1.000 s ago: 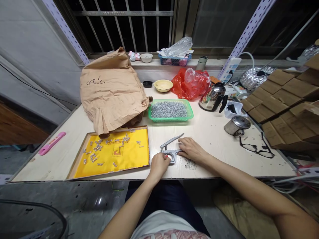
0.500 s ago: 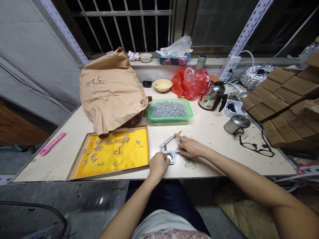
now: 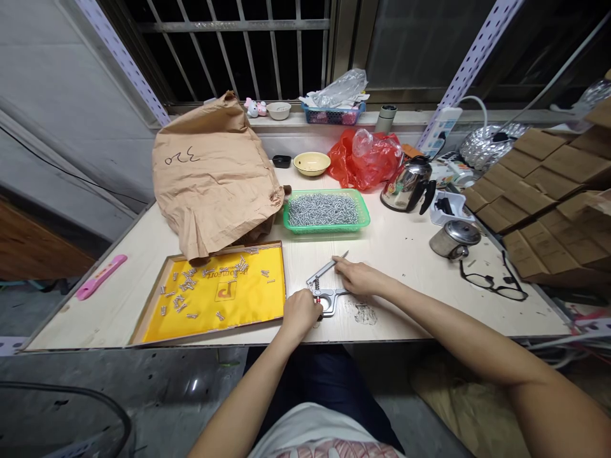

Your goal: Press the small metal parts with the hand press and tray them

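Note:
A silver spring-loaded hand tool [image 3: 329, 302] lies on the table, its upper lever raised apart from the frame with a round opening. At its right end my right hand [image 3: 360, 278] has its fingertips on the upper lever and the lower arm. My left hand [image 3: 300, 313] is closed in a pinch at the tool's left end; a bit of red and something dark show by the fingertips, too small to name. To the left, a shallow tray [image 3: 284, 280] lined with yellow cloth carries several small metal pieces [image 3: 186, 283]. Beyond the tool stands a green basket [image 3: 327, 229] full of small silver metal parts [image 3: 324, 210].
A large brown paper bag [image 3: 214, 178] leans behind the tray. A pink cutter-like tool [image 3: 101, 277] lies far left. Rightward are a red plastic bag [image 3: 360, 162], a kettle [image 3: 405, 184], a lidded metal cup [image 3: 451, 242], glasses [image 3: 496, 285] and stacked cardboard boxes [image 3: 548, 197].
My right hand has shifted slightly left along the tool's arms. My left hand has moved a little to the left and up at the tool's left end.

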Tool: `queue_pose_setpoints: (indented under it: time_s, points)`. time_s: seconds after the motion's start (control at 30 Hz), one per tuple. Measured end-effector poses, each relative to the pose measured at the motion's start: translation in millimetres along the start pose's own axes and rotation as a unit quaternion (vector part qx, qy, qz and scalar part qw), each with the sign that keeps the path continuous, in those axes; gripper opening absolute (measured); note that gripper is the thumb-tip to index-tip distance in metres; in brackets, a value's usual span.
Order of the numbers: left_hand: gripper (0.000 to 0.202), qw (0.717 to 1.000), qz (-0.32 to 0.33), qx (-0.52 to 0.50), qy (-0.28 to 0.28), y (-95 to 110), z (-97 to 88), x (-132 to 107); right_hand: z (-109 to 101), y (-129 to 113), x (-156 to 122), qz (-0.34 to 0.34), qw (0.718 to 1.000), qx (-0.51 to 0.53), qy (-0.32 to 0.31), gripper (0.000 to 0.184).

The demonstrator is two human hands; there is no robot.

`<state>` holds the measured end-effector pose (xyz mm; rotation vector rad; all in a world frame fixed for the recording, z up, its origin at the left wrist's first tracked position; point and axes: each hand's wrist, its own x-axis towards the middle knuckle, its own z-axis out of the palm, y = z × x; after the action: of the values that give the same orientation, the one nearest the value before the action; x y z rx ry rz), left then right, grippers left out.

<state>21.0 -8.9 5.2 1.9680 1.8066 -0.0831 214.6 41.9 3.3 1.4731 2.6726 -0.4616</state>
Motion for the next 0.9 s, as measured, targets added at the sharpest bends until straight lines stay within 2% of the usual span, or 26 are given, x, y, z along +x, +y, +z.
queue_pose_setpoints:
  time_s: [0.1,0.2,0.27,0.37,0.43,0.5,0.6,0.67,0.73,0.8,0.9]
  points:
    - [0.020,0.999,0.007,0.039,0.014,-4,-12.3,-4,5,0,0,0.011,1.000,-0.002,0.003,0.027]
    - [0.025,0.996,0.017,0.034,0.079,-1,-35.7,9,8,-2,-2,0.017,1.000,-0.007,0.012,0.028]
    - [0.027,0.991,0.030,0.013,0.131,8,-57.8,34,11,-4,-3,0.022,0.999,-0.014,0.020,0.028]
    - [0.028,0.983,0.042,-0.024,0.174,26,-94.7,85,12,-7,-6,0.030,0.999,-0.025,0.028,0.028]
    - [0.027,0.982,0.050,-0.049,0.174,31,-115.2,111,12,-8,-7,0.031,0.999,-0.029,0.031,0.028]
    - [0.028,0.982,0.043,-0.055,0.174,22,-126.8,120,10,-7,-8,0.028,0.999,-0.029,0.034,0.028]
    - [0.026,0.987,0.016,-0.017,0.158,-17,-124.1,102,5,-2,-10,0.011,0.999,-0.020,0.039,0.030]
    - [0.021,0.993,0.003,0.023,0.120,-50,-111.0,80,1,3,-10,-0.024,0.999,-0.011,0.034,0.040]
    - [0.017,0.995,0.017,0.047,0.086,-76,-93.0,59,-2,9,-8,-0.079,0.996,-0.006,0.027,0.056]
    - [0.018,0.994,0.038,0.075,0.068,-90,-75.2,45,-4,12,-5,-0.105,0.994,-0.011,0.007,0.060]
    - [0.020,0.991,0.052,0.103,0.073,-92,-58.8,39,-6,11,1,-0.110,0.993,-0.034,-0.016,0.052]
